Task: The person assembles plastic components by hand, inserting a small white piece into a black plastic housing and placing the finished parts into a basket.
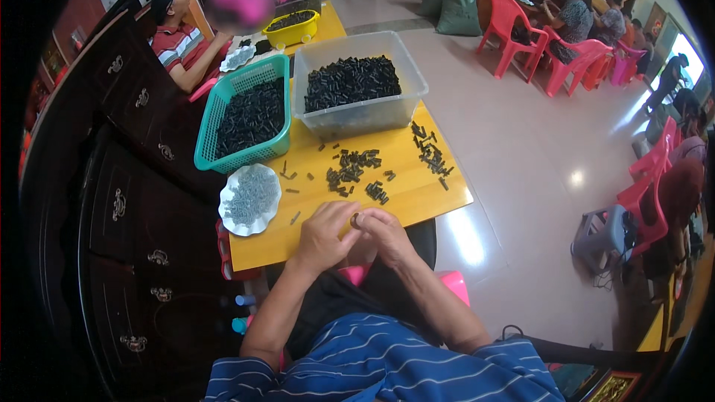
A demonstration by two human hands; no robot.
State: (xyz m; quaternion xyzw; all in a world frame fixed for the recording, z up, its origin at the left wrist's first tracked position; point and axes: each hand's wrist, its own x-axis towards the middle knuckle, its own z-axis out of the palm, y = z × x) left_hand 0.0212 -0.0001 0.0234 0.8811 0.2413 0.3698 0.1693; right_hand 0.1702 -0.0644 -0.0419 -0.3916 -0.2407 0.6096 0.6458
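Observation:
My left hand and my right hand meet above the near edge of the yellow table. Between their closed fingertips is a small dark cylindrical piece, mostly covered by the fingers. Just beyond lies a loose heap of short black cylindrical pieces, with a smaller cluster nearer me. More black pieces line the table's right edge. Left of my hands, a white scalloped plate holds many small silvery metal parts. A few thin pieces are scattered between plate and heap.
A teal basket and a clear plastic bin, both full of black pieces, stand behind the heap. A dark cabinet borders the left. Across the table's far end sits a person in red near a yellow basin. Pink chairs stand right.

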